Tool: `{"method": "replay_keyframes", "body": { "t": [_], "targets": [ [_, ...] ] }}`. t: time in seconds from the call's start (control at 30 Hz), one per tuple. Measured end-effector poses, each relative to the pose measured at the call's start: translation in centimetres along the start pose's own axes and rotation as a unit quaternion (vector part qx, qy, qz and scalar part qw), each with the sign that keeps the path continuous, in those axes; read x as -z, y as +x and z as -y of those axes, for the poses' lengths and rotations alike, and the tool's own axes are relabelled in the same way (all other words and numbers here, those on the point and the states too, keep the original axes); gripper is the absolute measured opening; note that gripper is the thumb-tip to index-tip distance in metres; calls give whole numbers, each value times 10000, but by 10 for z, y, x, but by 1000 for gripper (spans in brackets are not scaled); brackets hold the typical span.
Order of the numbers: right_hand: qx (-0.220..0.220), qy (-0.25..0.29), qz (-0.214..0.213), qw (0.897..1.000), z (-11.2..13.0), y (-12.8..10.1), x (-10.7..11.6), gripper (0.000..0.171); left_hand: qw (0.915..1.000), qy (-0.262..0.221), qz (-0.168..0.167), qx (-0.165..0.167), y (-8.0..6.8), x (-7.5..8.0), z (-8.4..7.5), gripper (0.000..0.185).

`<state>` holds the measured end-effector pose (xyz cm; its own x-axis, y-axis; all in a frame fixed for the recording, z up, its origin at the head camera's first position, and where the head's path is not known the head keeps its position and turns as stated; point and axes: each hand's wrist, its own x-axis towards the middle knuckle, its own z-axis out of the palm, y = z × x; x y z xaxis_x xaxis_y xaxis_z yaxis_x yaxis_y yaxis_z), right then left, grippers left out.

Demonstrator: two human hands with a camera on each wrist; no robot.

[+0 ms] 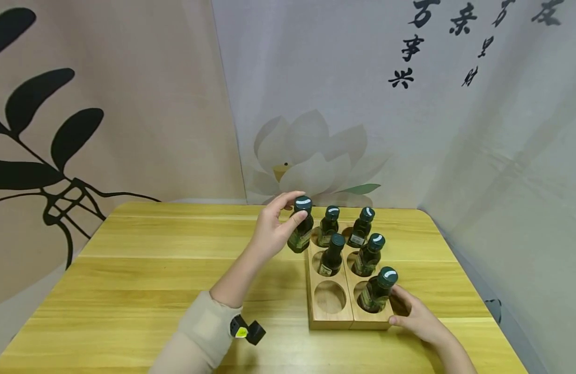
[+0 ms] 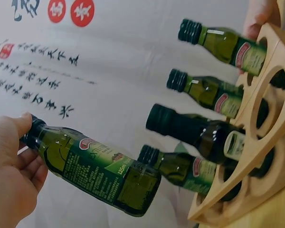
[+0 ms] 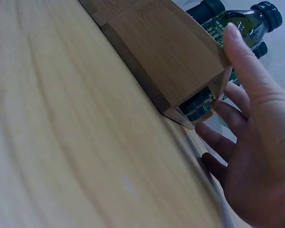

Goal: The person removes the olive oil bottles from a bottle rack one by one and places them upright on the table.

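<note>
A wooden rack (image 1: 330, 322) with round holes stands on the table, right of centre. Several dark green oil bottles (image 1: 368, 254) with black caps stand in it. My left hand (image 1: 282, 218) grips one more green bottle (image 1: 301, 224) near its cap, at the rack's far left corner. The left wrist view shows this bottle (image 2: 99, 171) in my left hand (image 2: 9, 175), clear of the rack (image 2: 256, 156). My right hand (image 1: 416, 314) rests with straight fingers against the rack's near right corner. There my thumb (image 3: 242, 52) lies on the rack's top edge (image 3: 166, 52).
The near left hole (image 1: 329, 297) of the rack holds nothing. The yellow wooden table (image 1: 152, 259) stretches bare to the left. Printed cloth backdrops (image 1: 409, 130) close off the back and right sides. The table's right edge (image 1: 461, 259) lies near the rack.
</note>
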<state>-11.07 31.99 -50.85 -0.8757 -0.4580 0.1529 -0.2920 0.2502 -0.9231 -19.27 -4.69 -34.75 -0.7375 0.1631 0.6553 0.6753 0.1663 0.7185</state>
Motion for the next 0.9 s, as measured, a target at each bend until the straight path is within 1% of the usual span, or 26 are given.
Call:
{"method": "replay_keyframes", "body": {
  "t": [0.1,0.3,0.47,0.67,0.9],
  "targets": [
    [-13,-14,-11,10000,-1,0,0,79,9999,-25,-100,128,5,4,5,34],
    [-16,82,8,10000,-2,1,0,78,9990,-6,-164,415,15,10,18,35],
    [-25,189,65,9998,-2,1,-1,78,9979,49,-203,617,18,11,29,35],
    [-59,190,11,9998,-2,1,0,78,9965,44,-196,816,16,10,45,35],
    [13,147,-4,9999,-1,0,0,77,9933,43,-211,1136,3,5,65,35]
  ]
}}
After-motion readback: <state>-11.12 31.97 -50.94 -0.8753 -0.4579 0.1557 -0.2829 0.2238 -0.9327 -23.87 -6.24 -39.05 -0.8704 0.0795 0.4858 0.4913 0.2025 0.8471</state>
